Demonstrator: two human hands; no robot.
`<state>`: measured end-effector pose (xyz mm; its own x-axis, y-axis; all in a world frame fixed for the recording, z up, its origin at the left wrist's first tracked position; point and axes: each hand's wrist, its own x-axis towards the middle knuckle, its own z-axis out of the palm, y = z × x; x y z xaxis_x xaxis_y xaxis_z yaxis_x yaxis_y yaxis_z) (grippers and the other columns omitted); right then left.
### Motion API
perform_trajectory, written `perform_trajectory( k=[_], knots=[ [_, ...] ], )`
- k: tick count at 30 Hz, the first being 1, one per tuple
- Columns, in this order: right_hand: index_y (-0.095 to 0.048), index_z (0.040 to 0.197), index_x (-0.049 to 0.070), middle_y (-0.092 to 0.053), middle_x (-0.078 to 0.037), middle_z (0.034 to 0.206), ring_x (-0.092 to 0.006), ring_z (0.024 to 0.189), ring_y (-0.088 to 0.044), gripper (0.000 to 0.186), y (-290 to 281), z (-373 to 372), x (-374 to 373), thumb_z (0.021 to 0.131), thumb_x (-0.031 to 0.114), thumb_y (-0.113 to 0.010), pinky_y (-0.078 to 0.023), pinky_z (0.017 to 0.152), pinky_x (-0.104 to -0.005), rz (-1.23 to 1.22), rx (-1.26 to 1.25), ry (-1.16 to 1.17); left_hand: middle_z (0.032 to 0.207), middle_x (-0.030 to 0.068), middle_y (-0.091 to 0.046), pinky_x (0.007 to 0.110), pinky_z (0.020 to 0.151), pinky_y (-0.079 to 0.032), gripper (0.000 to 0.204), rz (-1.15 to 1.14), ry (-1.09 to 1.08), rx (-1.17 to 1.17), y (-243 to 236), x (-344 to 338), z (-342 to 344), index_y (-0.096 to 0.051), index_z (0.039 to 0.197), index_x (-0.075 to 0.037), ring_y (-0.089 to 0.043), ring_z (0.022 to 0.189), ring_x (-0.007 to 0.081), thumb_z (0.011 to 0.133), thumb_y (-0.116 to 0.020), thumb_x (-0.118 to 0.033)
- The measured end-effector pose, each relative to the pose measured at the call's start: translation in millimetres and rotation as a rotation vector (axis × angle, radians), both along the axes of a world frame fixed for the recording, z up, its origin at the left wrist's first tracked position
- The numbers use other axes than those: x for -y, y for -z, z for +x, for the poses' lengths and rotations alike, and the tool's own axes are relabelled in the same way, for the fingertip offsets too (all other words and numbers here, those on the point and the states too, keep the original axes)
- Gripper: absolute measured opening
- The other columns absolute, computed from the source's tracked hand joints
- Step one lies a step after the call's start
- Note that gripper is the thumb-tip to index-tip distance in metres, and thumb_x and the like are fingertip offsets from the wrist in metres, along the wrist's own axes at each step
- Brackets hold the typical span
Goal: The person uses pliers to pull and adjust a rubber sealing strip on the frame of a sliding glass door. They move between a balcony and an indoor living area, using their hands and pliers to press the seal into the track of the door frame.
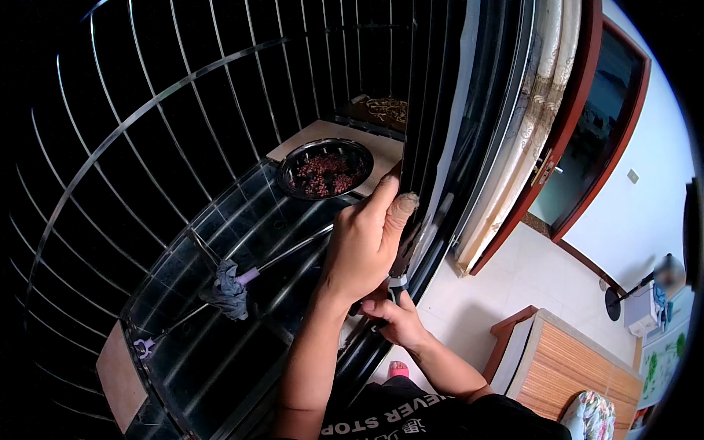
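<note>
My left hand is raised at the edge of the dark window frame, thumb and forefinger closed together near that edge. What they pinch, if anything, is hidden. Just below it, my right hand is wrapped round a hand tool with black and grey handles, which looks like pliers. Its dark end points up along the frame, beneath my left thumb. Beyond my left hand, a dark round tray of small reddish pieces rests on a pale board.
Curved metal bars enclose the left and far side. On the slatted cage floor lie a pole with a purple fitting and a grey cloth. To the right are a patterned curtain, a red-brown door frame and a mat-topped bed.
</note>
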<state>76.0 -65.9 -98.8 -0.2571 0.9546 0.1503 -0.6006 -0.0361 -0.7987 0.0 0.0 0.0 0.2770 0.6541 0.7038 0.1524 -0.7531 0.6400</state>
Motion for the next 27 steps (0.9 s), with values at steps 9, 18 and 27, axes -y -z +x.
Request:
perform_trajectory(
  k=[9, 18, 27],
  knots=[
    [-0.048, 0.095, -0.006, -0.057, -0.012, 0.081, -0.0150, 0.064, -0.051, 0.026, -16.3, -2.9, 4.0, 0.075, 0.009, -0.047, -0.041, 0.059, -0.0271, 0.116, 0.067, 0.047, 0.052, 0.0087, -0.035, 0.026, 0.042, -0.029, 0.026, 0.016, -0.016, 0.003, -0.7, 0.4, 0.6, -0.040, 0.076, 0.000, -0.029, 0.049, 0.0102, 0.089, -0.047, -0.021],
    [-0.043, 0.091, -0.004, -0.049, -0.016, 0.072, -0.0252, 0.063, -0.049, 0.024, -10.4, -2.0, 11.8, 0.073, 0.010, -0.044, -0.043, 0.063, -0.0365, 0.018, -0.097, 0.016, 0.050, 0.0109, -0.036, 0.027, 0.041, -0.030, 0.023, 0.076, -0.036, -0.027, 0.2, -1.6, -0.1, -0.041, 0.079, 0.000, -0.030, 0.044, 0.0148, 0.089, -0.047, -0.020],
    [-0.042, 0.091, -0.003, -0.049, -0.017, 0.071, -0.0257, 0.062, -0.049, 0.031, -20.2, 14.0, 22.3, 0.066, 0.013, -0.048, -0.043, 0.063, -0.0372, -0.057, -0.041, -0.052, 0.052, 0.0145, -0.039, 0.029, 0.041, -0.031, 0.020, 0.090, -0.051, -0.004, -3.7, 2.7, -0.3, -0.043, 0.081, 0.001, -0.034, 0.042, 0.0229, 0.088, -0.048, -0.017]
  ],
)
